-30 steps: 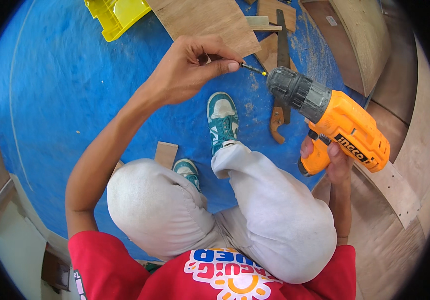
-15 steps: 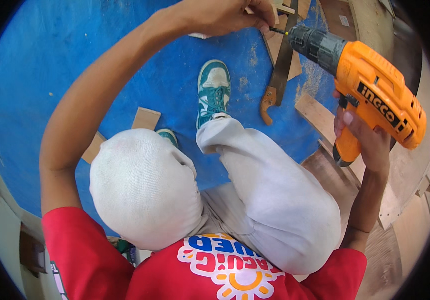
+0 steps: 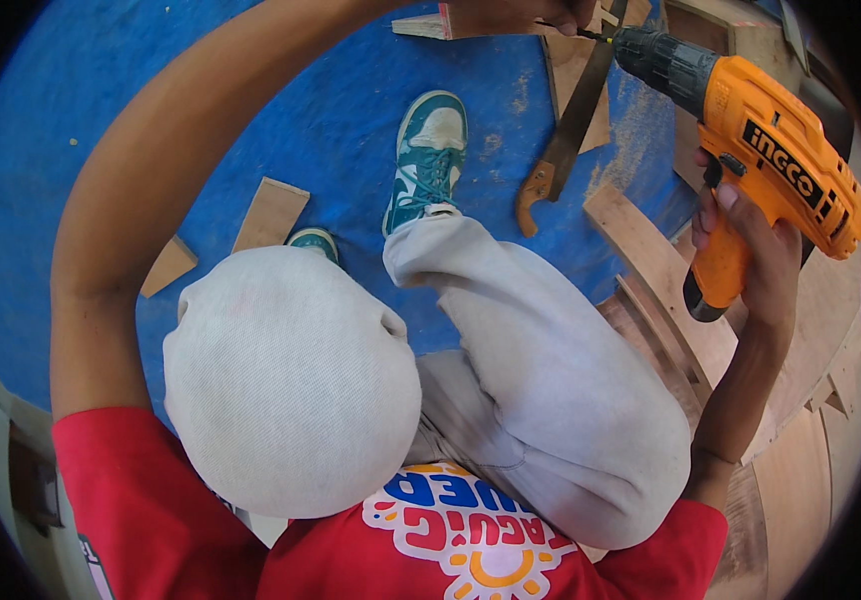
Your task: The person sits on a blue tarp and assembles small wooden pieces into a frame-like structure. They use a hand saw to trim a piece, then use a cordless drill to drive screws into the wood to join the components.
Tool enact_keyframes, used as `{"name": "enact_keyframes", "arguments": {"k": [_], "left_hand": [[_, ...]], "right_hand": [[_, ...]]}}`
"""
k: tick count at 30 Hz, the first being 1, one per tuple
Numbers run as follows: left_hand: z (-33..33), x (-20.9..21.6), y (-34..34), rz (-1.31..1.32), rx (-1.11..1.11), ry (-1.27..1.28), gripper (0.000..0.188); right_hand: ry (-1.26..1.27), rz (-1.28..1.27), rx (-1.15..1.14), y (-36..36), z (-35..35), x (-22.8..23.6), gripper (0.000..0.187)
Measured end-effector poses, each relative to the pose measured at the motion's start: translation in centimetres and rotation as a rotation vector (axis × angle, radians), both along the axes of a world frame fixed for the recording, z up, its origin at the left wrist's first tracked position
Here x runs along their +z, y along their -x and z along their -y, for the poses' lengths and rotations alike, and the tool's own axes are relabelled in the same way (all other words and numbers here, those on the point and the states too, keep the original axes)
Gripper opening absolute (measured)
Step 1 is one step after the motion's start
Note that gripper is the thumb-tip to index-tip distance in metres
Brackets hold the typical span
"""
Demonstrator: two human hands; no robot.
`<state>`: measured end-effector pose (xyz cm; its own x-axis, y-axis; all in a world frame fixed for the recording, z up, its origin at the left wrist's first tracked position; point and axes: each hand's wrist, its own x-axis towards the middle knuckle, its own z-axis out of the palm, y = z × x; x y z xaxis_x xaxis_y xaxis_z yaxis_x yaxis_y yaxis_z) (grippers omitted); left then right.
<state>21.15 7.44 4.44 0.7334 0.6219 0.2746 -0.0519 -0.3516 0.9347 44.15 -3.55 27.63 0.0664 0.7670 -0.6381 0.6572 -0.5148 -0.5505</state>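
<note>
My right hand [image 3: 751, 225] is wrapped round the grip of an orange and black cordless drill [image 3: 786, 160], its index finger by the trigger. The drill points left and slightly up, with a thin dark bit [image 3: 594, 36] in its chuck. At the top edge, partly cut off, my left hand [image 3: 573, 14] has its fingers closed by the tip of the bit. What they hold, if anything, is too small to make out. A wooden piece [image 3: 491, 20] with a pale end lies beside those fingers.
A handsaw [image 3: 576, 125] with a wooden handle lies on the blue sheet [image 3: 351, 120] over a wood offcut. Sawdust is scattered near it. Planks [image 3: 651, 255] lie at the right, and small wood blocks [image 3: 271, 213] at the left. My shoe [image 3: 431, 150] stands mid-sheet.
The drill and my right hand have shifted slightly up and right in view. My left hand has moved up and right, now mostly beyond the top edge, still by the bit.
</note>
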Motion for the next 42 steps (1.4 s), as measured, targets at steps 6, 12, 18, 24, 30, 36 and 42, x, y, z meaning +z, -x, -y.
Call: {"name": "enact_keyframes", "arguments": {"k": [6, 12, 18, 24, 30, 36, 42], "left_hand": [[0.4, -0.2, -0.1, -0.01, 0.0, 0.071, 0.012], [0.6, -0.4, -0.3, 0.016, 0.042, 0.043, 0.014], [0.6, -0.6, -0.6, 0.05, 0.026, 0.041, 0.014], [0.7, -0.2, -0.3, 0.015, 0.036, 0.047, 0.013], [0.9, -0.2, -0.1, 0.053, 0.034, 0.015, 0.015], [0.9, -0.7, 0.2, 0.001, 0.012, -0.066, 0.02], [0.4, -1.2, -0.2, -0.03, 0.022, -0.116, 0.023]], "right_hand": [[0.012, 0.061, 0.003, 0.7, -0.2, 0.5, 0.043], [-0.041, 0.075, 0.004, 1.2, -0.2, 0.2, 0.038], [-0.049, 0.077, 0.029, 1.3, -0.2, 0.5, 0.039], [-0.022, 0.073, 0.085, 1.2, -0.5, 0.5, 0.037], [0.023, 0.16, 0.148, 1.1, -1.1, 0.9, 0.046], [0.077, 0.182, 0.204, 1.3, -1.7, 1.3, 0.05], [0.081, 0.219, 0.184, 2.3, -1.6, 1.5, 0.045]]}}
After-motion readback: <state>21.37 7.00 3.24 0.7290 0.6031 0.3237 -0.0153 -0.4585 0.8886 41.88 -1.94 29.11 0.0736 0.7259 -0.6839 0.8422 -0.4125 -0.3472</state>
